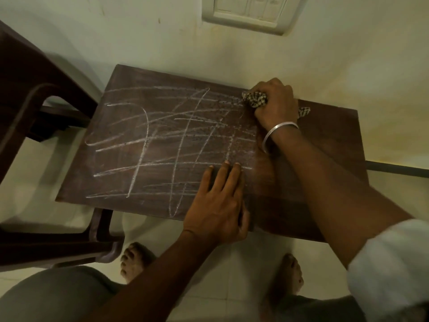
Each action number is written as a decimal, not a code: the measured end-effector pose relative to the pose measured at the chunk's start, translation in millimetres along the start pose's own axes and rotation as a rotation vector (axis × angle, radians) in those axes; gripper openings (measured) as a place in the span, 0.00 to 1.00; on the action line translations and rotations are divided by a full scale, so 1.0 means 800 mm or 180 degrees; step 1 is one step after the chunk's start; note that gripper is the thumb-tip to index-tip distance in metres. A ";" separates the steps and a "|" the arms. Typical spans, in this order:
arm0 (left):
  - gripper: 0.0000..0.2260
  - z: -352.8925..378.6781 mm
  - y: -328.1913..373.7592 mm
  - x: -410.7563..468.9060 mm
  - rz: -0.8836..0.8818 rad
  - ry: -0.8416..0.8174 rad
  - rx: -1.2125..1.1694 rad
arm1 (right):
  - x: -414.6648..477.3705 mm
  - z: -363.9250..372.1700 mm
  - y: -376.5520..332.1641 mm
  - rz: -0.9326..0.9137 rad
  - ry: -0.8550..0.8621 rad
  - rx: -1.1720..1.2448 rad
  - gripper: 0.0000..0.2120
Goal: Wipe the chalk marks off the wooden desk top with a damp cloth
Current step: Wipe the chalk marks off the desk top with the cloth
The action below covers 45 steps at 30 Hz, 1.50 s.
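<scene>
A dark wooden desk top (329, 140) fills the middle of the view. White chalk marks (162, 140) cross most of its left and central surface in long scribbled lines. My right hand (276, 103) grips a bunched checked cloth (255, 101) at the far right part of the top, against the surface; a corner of the cloth sticks out behind the hand. My left hand (218, 205) lies flat on the near edge of the desk with straight fingers resting on the wood. The strip under my right forearm looks smeared and fainter.
A dark plastic chair (46, 108) stands close on the left of the desk. A pale wall with a switch plate (250, 12) is right behind the desk. A dark bar (397, 168) runs off to the right. My bare feet (134, 261) stand on a light floor.
</scene>
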State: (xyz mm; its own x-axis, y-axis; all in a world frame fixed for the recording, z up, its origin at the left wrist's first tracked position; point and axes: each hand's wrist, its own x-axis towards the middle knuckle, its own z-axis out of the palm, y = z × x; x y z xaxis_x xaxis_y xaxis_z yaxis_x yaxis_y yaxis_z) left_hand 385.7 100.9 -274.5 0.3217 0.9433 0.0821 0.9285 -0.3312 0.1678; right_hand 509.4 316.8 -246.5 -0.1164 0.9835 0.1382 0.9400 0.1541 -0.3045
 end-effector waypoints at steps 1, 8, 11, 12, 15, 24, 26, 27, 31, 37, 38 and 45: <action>0.31 0.001 -0.008 0.001 -0.0031 -0.0030 0.0034 | 0.013 0.005 -0.009 0.0047 -0.0022 0.0088 0.19; 0.31 0.002 -0.007 -0.001 -0.0062 0.0011 0.0104 | -0.005 0.005 -0.007 -0.0176 -0.0092 0.0190 0.22; 0.31 0.002 -0.011 0.000 -0.0060 -0.0018 0.0098 | 0.000 0.005 -0.009 -0.0296 -0.0146 0.0177 0.22; 0.31 0.002 -0.011 0.000 -0.0046 -0.0023 0.0094 | 0.008 0.003 -0.009 -0.0270 -0.0170 0.0178 0.22; 0.30 0.003 -0.012 0.000 -0.0002 0.0009 0.0030 | 0.021 -0.002 -0.016 -0.0092 -0.0150 0.0238 0.21; 0.27 -0.003 -0.017 -0.002 -0.0055 0.0182 -0.0169 | -0.052 0.001 -0.022 -0.0221 -0.0087 0.0319 0.22; 0.29 -0.006 -0.029 -0.005 -0.0196 0.0202 -0.0143 | -0.037 -0.001 -0.026 -0.0115 -0.0122 0.0300 0.19; 0.29 -0.008 -0.037 -0.007 -0.0242 0.0188 -0.0095 | -0.028 -0.004 -0.029 -0.0046 -0.0145 0.0298 0.19; 0.30 -0.010 -0.058 -0.019 -0.0219 0.0163 0.0002 | -0.029 -0.002 -0.034 0.0110 -0.0167 0.0299 0.20; 0.29 -0.013 -0.055 -0.016 -0.0203 0.0245 0.0006 | -0.086 -0.002 -0.023 -0.0268 -0.0175 0.0269 0.23; 0.28 -0.014 -0.055 -0.016 -0.0209 0.0256 0.0013 | -0.081 -0.003 -0.022 -0.0272 -0.0173 0.0258 0.23; 0.28 -0.014 -0.054 -0.017 -0.0226 0.0286 -0.0005 | -0.040 -0.008 -0.031 0.0026 -0.0185 0.0412 0.21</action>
State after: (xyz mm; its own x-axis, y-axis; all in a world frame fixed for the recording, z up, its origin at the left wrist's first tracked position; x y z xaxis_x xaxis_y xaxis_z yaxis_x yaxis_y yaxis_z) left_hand 339.4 102.4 -271.5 0.2372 0.9586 0.1576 0.9480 -0.2638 0.1779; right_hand 491.6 280.7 -237.5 -0.1309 0.9880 0.0816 0.8922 0.1533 -0.4249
